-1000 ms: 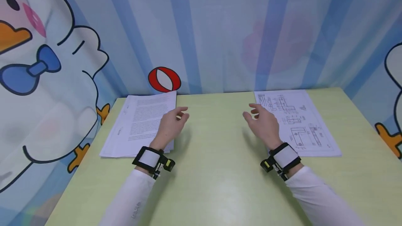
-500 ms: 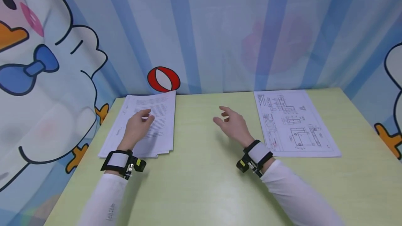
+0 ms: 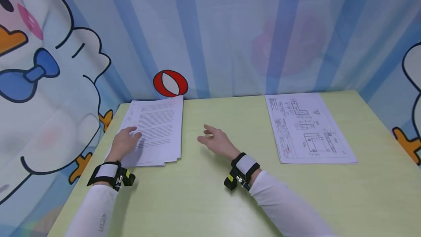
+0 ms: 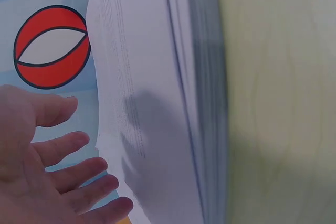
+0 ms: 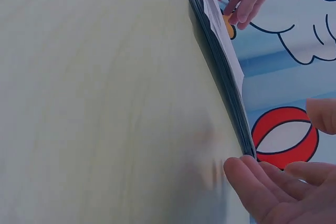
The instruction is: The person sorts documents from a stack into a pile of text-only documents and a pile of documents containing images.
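A thick stack of printed paper (image 3: 159, 127) lies at the left of the table, its sheets a little uneven at the near edge. Over its left side is my left hand (image 3: 124, 143), fingers loosely bent and holding nothing; the left wrist view shows the spread fingers (image 4: 79, 174) beside the stack (image 4: 149, 77), with their shadow on the top sheet. My right hand (image 3: 218, 142) hovers above the table to the right of the stack, palm facing it, fingers relaxed and nothing in them. In the right wrist view the stack's side edge (image 5: 226, 72) runs beyond my right fingertips.
A second pile of paper (image 3: 309, 131), with technical drawings on its top sheet, lies on the right of the pale green table (image 3: 204, 200). A blue striped curtain (image 3: 223, 39) with cartoon ducks and a red ball print hangs right behind the table's far edge.
Both hands have moved left and slightly nearer: the left from the stack's right edge to its left side, the right from beside the drawings to the table's middle. Both paper piles stay put.
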`<move>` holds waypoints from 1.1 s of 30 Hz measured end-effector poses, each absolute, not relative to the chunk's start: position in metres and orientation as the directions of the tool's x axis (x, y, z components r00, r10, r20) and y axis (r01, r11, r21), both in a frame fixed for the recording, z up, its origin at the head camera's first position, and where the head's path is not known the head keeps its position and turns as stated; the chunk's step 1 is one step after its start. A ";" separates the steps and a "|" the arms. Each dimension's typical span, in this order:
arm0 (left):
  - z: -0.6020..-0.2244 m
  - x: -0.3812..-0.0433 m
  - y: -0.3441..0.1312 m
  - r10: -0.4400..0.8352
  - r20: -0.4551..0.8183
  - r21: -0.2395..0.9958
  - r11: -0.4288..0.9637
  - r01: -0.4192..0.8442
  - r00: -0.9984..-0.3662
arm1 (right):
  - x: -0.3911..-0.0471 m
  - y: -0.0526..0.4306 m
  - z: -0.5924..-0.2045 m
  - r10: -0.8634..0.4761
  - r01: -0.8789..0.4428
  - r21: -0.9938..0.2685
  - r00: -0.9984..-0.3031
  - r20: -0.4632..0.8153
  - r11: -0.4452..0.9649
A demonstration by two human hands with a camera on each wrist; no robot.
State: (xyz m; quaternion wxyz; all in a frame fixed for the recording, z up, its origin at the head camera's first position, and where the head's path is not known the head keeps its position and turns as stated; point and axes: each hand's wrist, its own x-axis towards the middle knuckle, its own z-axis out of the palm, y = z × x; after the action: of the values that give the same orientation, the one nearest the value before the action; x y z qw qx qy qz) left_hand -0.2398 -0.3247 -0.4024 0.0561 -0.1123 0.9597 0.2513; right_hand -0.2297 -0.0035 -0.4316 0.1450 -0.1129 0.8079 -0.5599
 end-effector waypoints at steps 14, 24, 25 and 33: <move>-0.415 -0.238 -0.332 -0.223 -0.232 0.374 0.878 -0.299 -0.947 | -0.221 -0.061 -0.444 -0.356 0.204 -0.972 -0.905 -0.233 0.119; -0.417 -0.235 -0.324 -0.188 -0.238 0.378 0.886 -0.269 -0.953 | -0.221 -0.084 -0.448 -0.375 0.187 -0.975 -0.901 -0.220 0.124; -0.417 -0.234 -0.323 -0.188 -0.243 0.380 0.884 -0.272 -0.952 | -0.221 -0.085 -0.449 -0.376 0.178 -0.977 -0.903 -0.209 0.117; -0.412 -0.235 -0.318 -0.175 -0.276 0.375 0.886 -0.274 -0.945 | -0.225 -0.095 -0.450 -0.303 0.130 -0.987 -0.941 -0.153 0.093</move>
State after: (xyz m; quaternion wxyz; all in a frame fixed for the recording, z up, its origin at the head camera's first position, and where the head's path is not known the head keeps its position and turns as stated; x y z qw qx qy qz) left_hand -0.2349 -0.3177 -0.4118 0.1178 -0.1164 0.9638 0.2088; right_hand -0.2246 -0.0949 -0.4502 0.1616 -0.0601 0.7214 -0.6707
